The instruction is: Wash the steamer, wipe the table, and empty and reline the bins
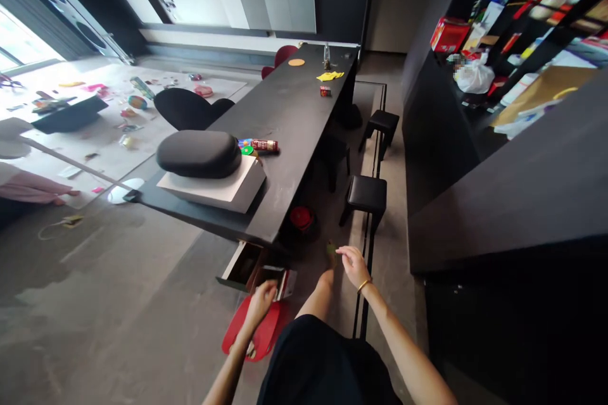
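My left hand (263, 297) hangs in the air with its fingers curled into a loose fist, and nothing shows in it. Behind it are a box with a dark inside and a pale side (289, 283) and a red seat or bin-like object (232, 334), which the arm partly covers. I cannot tell whether the hand touches either. My right hand (352, 266), with a gold bangle at the wrist, is held over the floor strip with fingers loosely bent and apart, holding nothing. An open drawer (232, 269) juts from the near end of the long dark table (294, 114).
On the table rest a white box (213, 193) with a black case (199, 153) on top, a red tube pack (266, 145) and a yellow cloth (330, 76). Black stools (365, 193) line its right side. Shelves (536, 69) hold clutter. At left, a person's pink-clothed legs (33, 186) show.
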The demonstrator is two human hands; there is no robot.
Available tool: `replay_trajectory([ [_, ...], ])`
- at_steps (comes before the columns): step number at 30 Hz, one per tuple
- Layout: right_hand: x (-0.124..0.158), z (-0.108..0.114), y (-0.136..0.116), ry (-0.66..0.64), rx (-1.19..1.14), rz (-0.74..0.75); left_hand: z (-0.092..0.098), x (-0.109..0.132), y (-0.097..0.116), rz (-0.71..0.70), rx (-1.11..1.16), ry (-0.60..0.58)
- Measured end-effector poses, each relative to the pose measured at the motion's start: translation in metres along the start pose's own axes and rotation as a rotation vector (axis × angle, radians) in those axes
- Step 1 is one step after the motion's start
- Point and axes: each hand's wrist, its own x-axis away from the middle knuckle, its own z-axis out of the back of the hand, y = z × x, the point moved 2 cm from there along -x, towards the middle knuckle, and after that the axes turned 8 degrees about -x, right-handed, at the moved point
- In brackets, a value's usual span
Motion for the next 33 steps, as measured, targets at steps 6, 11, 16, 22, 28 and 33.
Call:
replay_trajectory([
  [6,-0.21,0.024,0.042,0.013,-0.05,0.014,-0.029,-0.258,0.184,-0.548,0.123,0.059],
  [11,-0.317,0.08,0.065,0.128,-0.04,-0.056,-0.013,-0.377,0.311,-0.773,0.059,0.026],
  [16,-0.37,0.138,0.099,0.256,-0.11,-0.242,0.007,-0.439,0.31,-0.667,0.156,0.047],
  [22,-0.477,0.143,0.13,0.273,-0.18,-0.287,0.007,-0.506,0.251,-0.326,0.235,0.138],
  [28,-0.596,0.153,0.162,0.22,-0.206,-0.274,-0.029,-0.61,0.279,-0.127,0.316,0.157],
  [33,-0.709,0.206,0.236,0.239,-0.182,-0.328,-0.068,-0.771,0.373,-0.205,0.247,0.197],
])
